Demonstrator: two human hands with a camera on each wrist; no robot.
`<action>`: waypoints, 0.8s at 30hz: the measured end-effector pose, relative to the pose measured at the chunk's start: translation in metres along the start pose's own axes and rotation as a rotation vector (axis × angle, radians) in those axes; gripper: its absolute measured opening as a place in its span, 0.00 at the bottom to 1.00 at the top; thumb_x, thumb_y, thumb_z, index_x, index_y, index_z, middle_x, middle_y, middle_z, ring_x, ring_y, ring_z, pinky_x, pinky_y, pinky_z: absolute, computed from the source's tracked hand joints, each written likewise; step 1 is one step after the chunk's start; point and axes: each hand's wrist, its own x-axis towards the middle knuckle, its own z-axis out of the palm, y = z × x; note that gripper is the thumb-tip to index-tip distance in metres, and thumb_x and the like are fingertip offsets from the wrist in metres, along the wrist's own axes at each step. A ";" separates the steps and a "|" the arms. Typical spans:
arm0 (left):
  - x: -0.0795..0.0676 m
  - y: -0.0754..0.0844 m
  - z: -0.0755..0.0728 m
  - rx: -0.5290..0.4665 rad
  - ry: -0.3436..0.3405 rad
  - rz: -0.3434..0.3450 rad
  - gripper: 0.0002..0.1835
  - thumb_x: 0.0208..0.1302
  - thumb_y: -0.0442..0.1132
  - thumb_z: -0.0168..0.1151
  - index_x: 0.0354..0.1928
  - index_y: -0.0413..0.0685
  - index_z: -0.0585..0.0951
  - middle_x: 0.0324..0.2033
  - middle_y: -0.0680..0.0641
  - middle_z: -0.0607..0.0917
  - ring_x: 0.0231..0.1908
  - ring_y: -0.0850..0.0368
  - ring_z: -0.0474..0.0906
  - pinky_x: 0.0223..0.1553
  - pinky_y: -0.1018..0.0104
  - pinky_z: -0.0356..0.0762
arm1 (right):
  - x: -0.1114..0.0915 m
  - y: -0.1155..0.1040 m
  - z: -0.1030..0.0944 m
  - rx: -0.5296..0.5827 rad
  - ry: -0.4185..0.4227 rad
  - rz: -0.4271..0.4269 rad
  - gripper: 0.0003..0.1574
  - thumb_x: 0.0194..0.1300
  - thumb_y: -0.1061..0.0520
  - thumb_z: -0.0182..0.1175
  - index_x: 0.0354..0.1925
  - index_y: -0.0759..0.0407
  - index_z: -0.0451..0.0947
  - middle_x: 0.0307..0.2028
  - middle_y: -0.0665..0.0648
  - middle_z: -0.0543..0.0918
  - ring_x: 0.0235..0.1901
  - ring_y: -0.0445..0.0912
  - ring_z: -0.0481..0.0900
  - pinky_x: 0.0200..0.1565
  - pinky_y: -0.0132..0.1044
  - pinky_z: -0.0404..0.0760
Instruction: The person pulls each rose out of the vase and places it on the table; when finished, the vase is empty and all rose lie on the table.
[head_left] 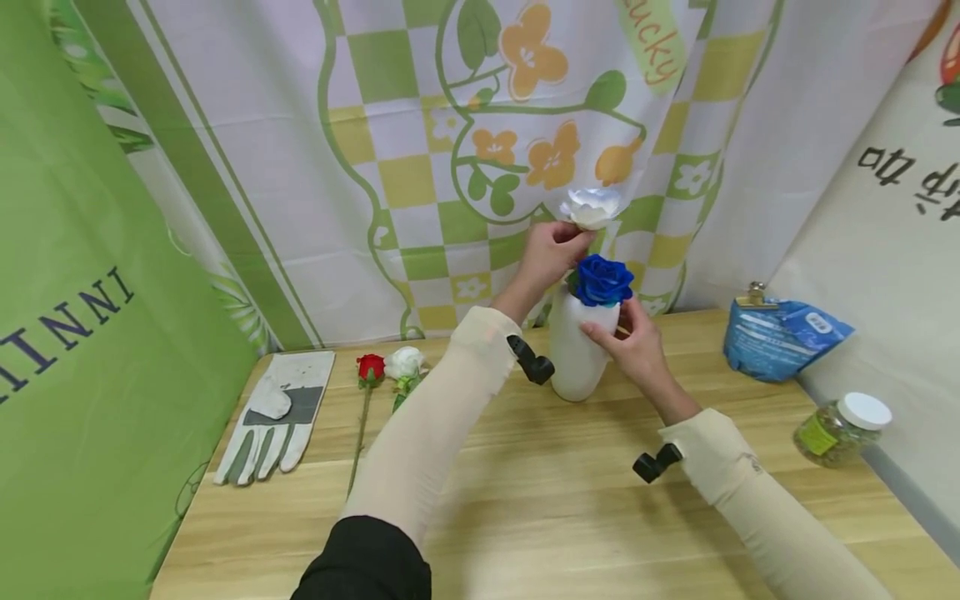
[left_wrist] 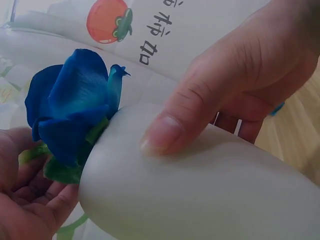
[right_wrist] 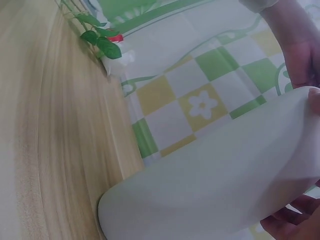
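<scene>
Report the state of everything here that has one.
Vase: standing, gripped by the right hand.
Blue rose: bloom open, at the vase's mouth.
Upper white flower: bloom open, pinched by the left hand.
Red rose: lying on the table.
Lower white flower: lying, partly hidden.
Glove: laid flat.
Jar: upright, lid on.
Blue bag: clip at its top.

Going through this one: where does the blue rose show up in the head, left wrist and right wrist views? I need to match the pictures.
Head: right of centre, at the top of the white vase, the blue rose sits below a white flower.
Left wrist: left of centre, large, at the vase's upper left end.
Right wrist: not in the picture.
Shared landmark: the white vase, which runs slantwise across both wrist pictures.
</scene>
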 end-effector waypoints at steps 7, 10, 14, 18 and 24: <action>0.001 0.007 -0.004 -0.109 0.087 0.026 0.14 0.64 0.39 0.68 0.44 0.32 0.85 0.25 0.49 0.84 0.24 0.59 0.83 0.37 0.60 0.90 | 0.000 0.002 0.001 0.013 0.006 -0.004 0.42 0.64 0.52 0.68 0.70 0.57 0.62 0.63 0.65 0.76 0.63 0.57 0.75 0.64 0.57 0.78; 0.001 0.011 -0.006 -0.114 0.094 0.017 0.15 0.64 0.40 0.69 0.43 0.33 0.85 0.24 0.48 0.85 0.22 0.61 0.82 0.35 0.60 0.90 | 0.001 0.002 0.002 0.009 0.016 -0.009 0.41 0.64 0.52 0.68 0.69 0.58 0.63 0.63 0.65 0.76 0.63 0.57 0.76 0.63 0.57 0.78; 0.000 0.014 -0.008 -0.124 0.105 0.007 0.14 0.64 0.41 0.69 0.42 0.33 0.85 0.24 0.48 0.85 0.21 0.62 0.81 0.31 0.64 0.89 | 0.001 0.001 0.002 0.021 0.010 -0.009 0.40 0.64 0.52 0.68 0.69 0.59 0.63 0.63 0.67 0.76 0.63 0.59 0.75 0.64 0.58 0.77; -0.001 0.016 -0.010 -0.124 0.139 0.017 0.13 0.65 0.41 0.68 0.40 0.35 0.84 0.24 0.50 0.83 0.22 0.62 0.80 0.31 0.64 0.89 | 0.000 0.002 0.003 0.029 0.001 0.006 0.40 0.64 0.51 0.68 0.68 0.61 0.63 0.62 0.68 0.76 0.64 0.60 0.74 0.65 0.59 0.76; -0.001 0.025 -0.011 -0.107 0.158 0.071 0.14 0.66 0.42 0.68 0.40 0.36 0.83 0.26 0.48 0.83 0.23 0.63 0.80 0.36 0.56 0.90 | -0.001 0.003 0.004 0.026 0.010 0.021 0.40 0.65 0.50 0.68 0.68 0.60 0.63 0.63 0.67 0.76 0.64 0.59 0.74 0.66 0.59 0.75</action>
